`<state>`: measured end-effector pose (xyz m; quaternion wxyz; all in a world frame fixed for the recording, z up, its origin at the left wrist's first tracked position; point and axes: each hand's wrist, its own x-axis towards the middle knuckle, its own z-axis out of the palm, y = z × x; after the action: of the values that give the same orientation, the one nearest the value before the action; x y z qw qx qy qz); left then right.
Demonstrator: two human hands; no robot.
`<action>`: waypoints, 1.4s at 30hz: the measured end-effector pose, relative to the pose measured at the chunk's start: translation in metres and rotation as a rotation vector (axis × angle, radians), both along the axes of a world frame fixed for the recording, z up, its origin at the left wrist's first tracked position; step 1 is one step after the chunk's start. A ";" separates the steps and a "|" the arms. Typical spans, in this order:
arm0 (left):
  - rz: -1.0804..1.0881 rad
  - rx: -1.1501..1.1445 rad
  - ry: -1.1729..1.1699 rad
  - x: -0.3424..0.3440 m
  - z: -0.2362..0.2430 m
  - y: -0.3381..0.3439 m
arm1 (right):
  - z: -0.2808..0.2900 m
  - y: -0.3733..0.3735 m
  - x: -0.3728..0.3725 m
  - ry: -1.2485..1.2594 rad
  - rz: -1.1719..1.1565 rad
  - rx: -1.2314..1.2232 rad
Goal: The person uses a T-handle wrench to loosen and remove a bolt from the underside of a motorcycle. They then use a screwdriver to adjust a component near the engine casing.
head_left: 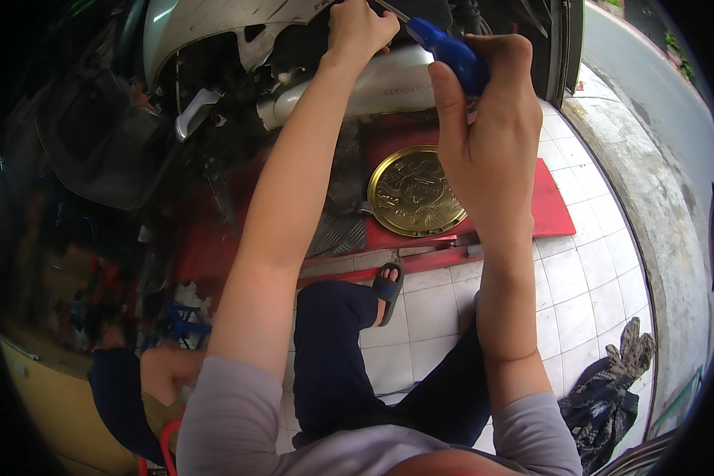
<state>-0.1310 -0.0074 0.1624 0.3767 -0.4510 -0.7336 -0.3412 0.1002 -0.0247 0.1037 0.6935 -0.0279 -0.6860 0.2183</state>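
My right hand (496, 119) is wrapped round the blue handle of a screwdriver (462, 65), raised at the upper right. The shaft points up and left, toward my left hand (358, 33). That hand is closed at the top of the view, its fingers curled beside the edge of a white motorbike body panel (214, 24). What its fingers grip, if anything, is hidden. Below both hands lies a silver exhaust muffler (389, 89) on the motorbike. A round gold embossed tray (404, 202) rests on the red platform (554, 206), partly behind my right hand.
White floor tiles (428, 317) stretch under my legs. Another person's bent leg (163, 373) is at the lower left. A dark seat-like part (103, 135) stands at the far left. A dark bundle with patterned cloth (611, 393) lies at the lower right, near the pavement.
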 end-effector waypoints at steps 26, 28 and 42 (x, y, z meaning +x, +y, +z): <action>-0.052 -0.133 -0.281 0.005 0.000 -0.015 | 0.077 -0.039 0.021 -0.863 -0.748 0.123; -0.131 -0.144 -0.251 0.016 -0.003 -0.010 | 0.063 -0.013 0.028 -0.903 -0.846 0.271; -1.145 0.343 -0.598 0.099 -0.094 -0.128 | 0.100 -0.064 0.011 -0.831 -0.696 0.340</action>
<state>-0.0324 -0.1351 0.0688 -0.0171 -0.5889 -0.3866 -0.7095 0.1112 -0.0884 0.2040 0.3911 -0.2241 -0.8771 -0.1659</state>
